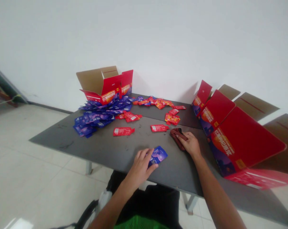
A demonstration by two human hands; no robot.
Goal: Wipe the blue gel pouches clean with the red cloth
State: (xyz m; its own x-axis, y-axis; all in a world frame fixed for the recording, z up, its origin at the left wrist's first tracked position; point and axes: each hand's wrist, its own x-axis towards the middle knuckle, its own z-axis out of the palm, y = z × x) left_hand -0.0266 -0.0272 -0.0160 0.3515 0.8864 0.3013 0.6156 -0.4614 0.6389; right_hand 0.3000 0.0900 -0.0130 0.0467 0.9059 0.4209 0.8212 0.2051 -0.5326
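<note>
Near the table's front edge, my left hand [144, 162] grips a blue sachet [159, 154] between thumb and fingers. Its printed far end sticks out past the fingertips, and the hand covers the rest. Further right, my right hand [190, 143] is closed on a folded brown cloth [177, 138] resting on the tabletop. A red sachet [159, 128] lies just left of the cloth. Another red sachet [123, 131] lies farther left, by itself.
A heap of blue sachets [96, 116] spreads before an open red carton [105, 92] at the back left. Red sachets [131, 116] lie beside it, with more red sachets [172, 118] near the middle. Several open red cartons [244, 136] line the right side of the grey table [105, 143].
</note>
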